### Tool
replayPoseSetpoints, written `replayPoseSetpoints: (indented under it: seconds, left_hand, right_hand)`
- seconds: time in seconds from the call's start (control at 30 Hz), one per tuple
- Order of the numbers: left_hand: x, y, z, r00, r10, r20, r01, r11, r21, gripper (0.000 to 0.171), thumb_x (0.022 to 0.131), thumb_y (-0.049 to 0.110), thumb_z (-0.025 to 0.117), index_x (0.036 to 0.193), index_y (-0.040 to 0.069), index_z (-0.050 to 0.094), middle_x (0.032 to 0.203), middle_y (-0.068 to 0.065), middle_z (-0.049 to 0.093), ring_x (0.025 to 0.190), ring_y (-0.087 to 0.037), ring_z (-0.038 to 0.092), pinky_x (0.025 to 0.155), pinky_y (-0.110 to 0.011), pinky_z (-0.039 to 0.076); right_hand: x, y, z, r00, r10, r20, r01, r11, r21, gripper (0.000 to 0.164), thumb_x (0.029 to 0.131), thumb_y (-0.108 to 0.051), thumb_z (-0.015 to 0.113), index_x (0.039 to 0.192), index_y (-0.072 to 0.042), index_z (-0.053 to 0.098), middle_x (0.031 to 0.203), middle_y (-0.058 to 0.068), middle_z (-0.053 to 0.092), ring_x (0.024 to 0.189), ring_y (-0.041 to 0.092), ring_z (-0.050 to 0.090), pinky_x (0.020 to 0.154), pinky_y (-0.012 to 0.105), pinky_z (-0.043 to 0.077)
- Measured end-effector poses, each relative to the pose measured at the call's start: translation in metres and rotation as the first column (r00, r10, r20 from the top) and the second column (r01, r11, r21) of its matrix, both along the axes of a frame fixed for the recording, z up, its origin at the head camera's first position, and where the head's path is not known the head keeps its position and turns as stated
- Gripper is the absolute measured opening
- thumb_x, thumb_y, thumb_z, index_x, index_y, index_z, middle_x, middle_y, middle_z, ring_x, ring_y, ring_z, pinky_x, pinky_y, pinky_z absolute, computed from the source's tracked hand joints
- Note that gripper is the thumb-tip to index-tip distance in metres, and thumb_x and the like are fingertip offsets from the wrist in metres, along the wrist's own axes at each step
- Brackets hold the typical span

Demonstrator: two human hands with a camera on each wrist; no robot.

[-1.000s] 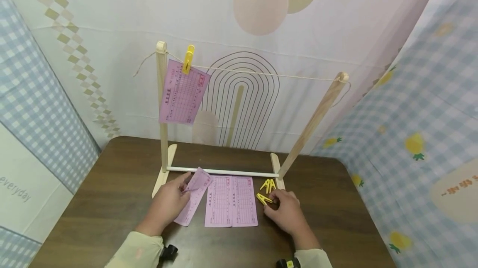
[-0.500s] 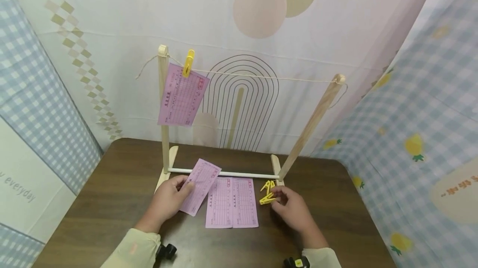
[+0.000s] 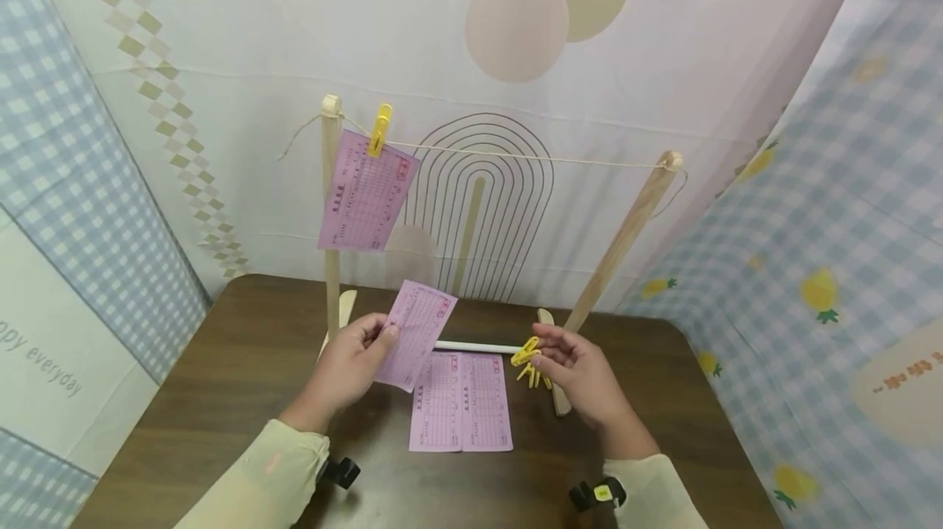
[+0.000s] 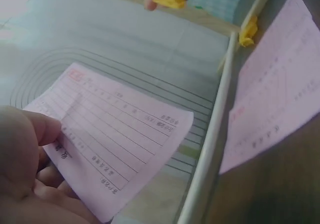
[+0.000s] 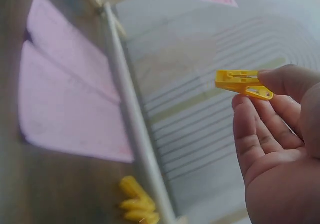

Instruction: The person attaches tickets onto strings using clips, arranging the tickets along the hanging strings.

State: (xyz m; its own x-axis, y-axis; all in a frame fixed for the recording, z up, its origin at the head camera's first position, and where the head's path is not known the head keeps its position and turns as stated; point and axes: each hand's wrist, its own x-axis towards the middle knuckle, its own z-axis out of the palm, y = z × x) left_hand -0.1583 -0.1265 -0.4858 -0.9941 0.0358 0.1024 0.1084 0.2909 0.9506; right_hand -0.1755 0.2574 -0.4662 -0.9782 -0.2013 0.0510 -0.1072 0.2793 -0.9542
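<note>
My left hand (image 3: 345,367) pinches a pink printed receipt slip (image 3: 421,331) by its left edge, above the table. The left wrist view shows the thumb on this slip's printed side (image 4: 120,134). Between thumb and fingertips, my right hand (image 3: 585,372) holds a yellow clothespin (image 5: 240,81) in the air. Two more pink slips (image 3: 486,418) lie side by side on the table. Other yellow clothespins (image 5: 136,201) sit near the rack's right foot, partly behind the held one. Another slip (image 3: 367,203) hangs tilted from the string under a yellow clothespin (image 3: 379,132).
A wooden rack has a left post (image 3: 331,185), a leaning right post (image 3: 626,234) and a white rod (image 3: 479,346) low between them. A string (image 3: 516,156) runs across its top. The brown table (image 3: 457,492) meets a patterned cloth backdrop (image 3: 243,144) behind.
My left hand has raised the slip off the table, toward the rack and slightly right. My right hand has picked up a clothespin and lifted it. The hanging slip stays in place.
</note>
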Motion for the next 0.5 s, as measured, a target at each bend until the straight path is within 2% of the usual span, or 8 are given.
replayPoseSetpoints:
  seconds: [0.17,0.37,0.5]
  left_hand:
    - [-0.002,0.001,0.007,0.999,0.039,-0.005,-0.039,0.995,0.088,0.029,0.116,0.031,0.064,0.129,0.007,0.076,0.120,-0.015,0.082,0.097,-0.022,0.077,0.080,-0.032,0.064]
    - [-0.006,0.003,0.019,0.997,0.069,-0.038,-0.063,0.985,0.159,0.031,0.116,0.031,0.065,0.130,0.006,0.076,0.119,-0.017,0.082,0.097,-0.022,0.077,0.079,-0.032,0.065]
    - [-0.011,0.005,0.032,0.995,0.076,-0.070,-0.063,0.983,0.171,0.032,0.115,0.034,0.066,0.127,0.006,0.076,0.118,-0.016,0.081,0.098,-0.021,0.078,0.080,-0.031,0.066]
  right_hand:
    - [-0.009,-0.008,0.032,0.999,0.028,-0.033,-0.029,0.998,-0.048,0.046,0.100,-0.002,0.083,0.143,0.003,0.067,0.130,0.016,0.072,0.112,0.014,0.075,0.092,0.025,0.065]
    - [-0.016,-0.016,0.077,0.978,0.140,-0.152,-0.135,0.990,0.044,0.044,0.101,0.000,0.080,0.142,0.006,0.066,0.130,0.019,0.075,0.113,0.013,0.077,0.094,0.024,0.065]
    - [-0.020,-0.027,0.110,0.955,0.173,-0.241,-0.156,0.984,0.087,0.043,0.102,0.003,0.079,0.143,0.005,0.066,0.131,0.022,0.075,0.114,0.010,0.076,0.096,0.024,0.065]
